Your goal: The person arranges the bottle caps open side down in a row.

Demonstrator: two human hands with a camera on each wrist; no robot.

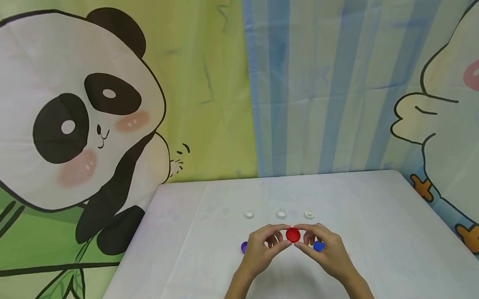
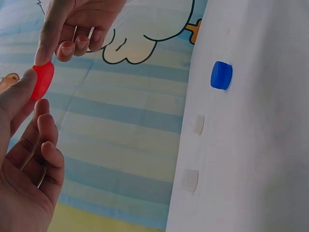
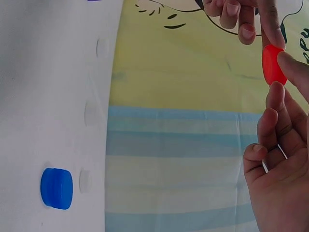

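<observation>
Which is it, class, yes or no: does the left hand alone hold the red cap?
No, in the head view the left hand and right hand both pinch the red cap.

- Three whitish caps (image 1: 281, 213) in a row, nearest the table's (image 1: 180, 261) far edge
- One blue cap (image 1: 319, 246), nearer its right edge
- One purple cap (image 1: 244, 247), nearer its left edge
- One red cap (image 1: 293, 235), raised above it
- One left hand (image 1: 258, 249), one right hand (image 1: 329, 247)
</observation>
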